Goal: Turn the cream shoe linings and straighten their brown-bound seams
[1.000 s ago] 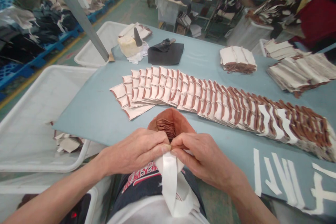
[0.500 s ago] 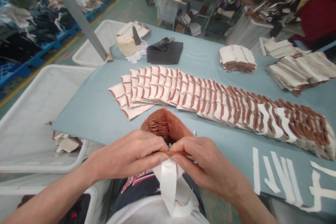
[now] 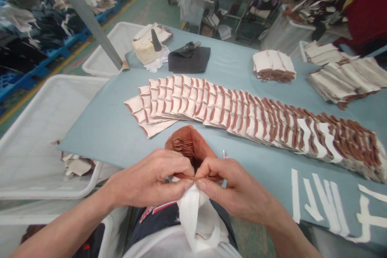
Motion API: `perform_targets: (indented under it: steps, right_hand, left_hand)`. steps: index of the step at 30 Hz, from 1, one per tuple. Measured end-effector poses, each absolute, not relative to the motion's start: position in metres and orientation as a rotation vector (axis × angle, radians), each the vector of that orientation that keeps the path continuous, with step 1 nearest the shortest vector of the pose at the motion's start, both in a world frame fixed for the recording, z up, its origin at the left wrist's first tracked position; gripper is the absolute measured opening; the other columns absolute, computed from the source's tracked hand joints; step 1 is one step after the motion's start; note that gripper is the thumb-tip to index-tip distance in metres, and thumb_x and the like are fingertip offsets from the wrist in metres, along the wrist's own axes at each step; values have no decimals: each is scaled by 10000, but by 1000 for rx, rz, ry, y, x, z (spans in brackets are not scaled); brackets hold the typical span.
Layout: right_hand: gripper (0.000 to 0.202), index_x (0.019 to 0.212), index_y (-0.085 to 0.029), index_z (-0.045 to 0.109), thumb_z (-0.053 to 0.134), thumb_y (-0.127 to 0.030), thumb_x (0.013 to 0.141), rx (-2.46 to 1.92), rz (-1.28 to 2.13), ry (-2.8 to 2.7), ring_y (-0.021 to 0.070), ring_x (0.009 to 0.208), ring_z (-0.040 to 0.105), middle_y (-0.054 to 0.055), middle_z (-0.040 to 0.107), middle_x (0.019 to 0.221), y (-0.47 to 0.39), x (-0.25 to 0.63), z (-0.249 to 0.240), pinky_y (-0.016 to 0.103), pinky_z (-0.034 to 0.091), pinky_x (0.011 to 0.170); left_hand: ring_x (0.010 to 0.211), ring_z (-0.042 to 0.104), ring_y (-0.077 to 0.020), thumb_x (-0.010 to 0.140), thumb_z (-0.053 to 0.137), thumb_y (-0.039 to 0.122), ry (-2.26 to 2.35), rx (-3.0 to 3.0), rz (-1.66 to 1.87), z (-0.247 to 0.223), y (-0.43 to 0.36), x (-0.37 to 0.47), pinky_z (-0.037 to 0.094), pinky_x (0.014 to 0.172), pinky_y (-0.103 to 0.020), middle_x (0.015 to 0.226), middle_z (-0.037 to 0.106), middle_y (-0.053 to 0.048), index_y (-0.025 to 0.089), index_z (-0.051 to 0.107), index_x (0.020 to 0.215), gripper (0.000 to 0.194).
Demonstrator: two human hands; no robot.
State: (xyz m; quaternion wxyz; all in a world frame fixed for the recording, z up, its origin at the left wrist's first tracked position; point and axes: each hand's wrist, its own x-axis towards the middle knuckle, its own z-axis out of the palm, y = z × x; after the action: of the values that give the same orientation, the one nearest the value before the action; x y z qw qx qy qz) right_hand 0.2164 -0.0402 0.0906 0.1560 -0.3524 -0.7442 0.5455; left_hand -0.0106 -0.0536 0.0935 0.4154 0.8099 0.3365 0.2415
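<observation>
At the table's near edge, my left hand and my right hand pinch the edge of a brown leather piece, thumbs nearly touching. The piece is bent into a loop, with gathered brown folds inside its far end. A white strip hangs in a curl below my thumbs, against my lap. How the strip joins the leather is hidden by my fingers. A small metal tip shows on the table just beyond my right hand.
A long overlapping row of cream pieces with brown edges crosses the blue table. Loose white strips lie at right. Behind stand a cream roll with a dark cone, black material and stacked pieces. White bins flank the left.
Both hands stay pinched on the leather piece while its held edge shifts slightly between the fingers. The hanging white strip has swung and twisted a little. The table things are unmoved.
</observation>
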Motion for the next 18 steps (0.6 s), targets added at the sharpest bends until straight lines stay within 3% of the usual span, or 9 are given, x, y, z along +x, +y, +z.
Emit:
perform_targets:
  steps: [7, 12, 18]
  right_hand:
    - [139, 744, -191, 601, 568, -98, 841, -1006, 1593, -2051, 83, 583, 533, -55, 606, 660, -42, 210, 86, 197, 411, 592]
    - [137, 758, -197, 599, 578, -92, 843, -936, 1210, -2259, 107, 619, 590, -27, 671, 692, -42, 209, 86, 233, 397, 625]
    - [194, 753, -205, 576, 531, -101, 910, -851, 712, -2488, 148, 615, 579, 0, 645, 646, -42, 208, 85, 291, 347, 614]
  left_hand:
    - [618, 551, -92, 953, 552, 142, 780, 1876, 551, 89, -50, -17, 397, 608, -188, 681, 615, 28, 157, 628, 814, 159]
    - [627, 552, -98, 964, 563, 250, 794, 1642, 498, 81, -46, -19, 414, 585, -178, 703, 625, 15, 135, 664, 831, 202]
    - [570, 489, -81, 848, 530, 103, 943, 1941, 429, 90, -46, -14, 325, 566, -211, 627, 544, 57, 162, 591, 769, 116]
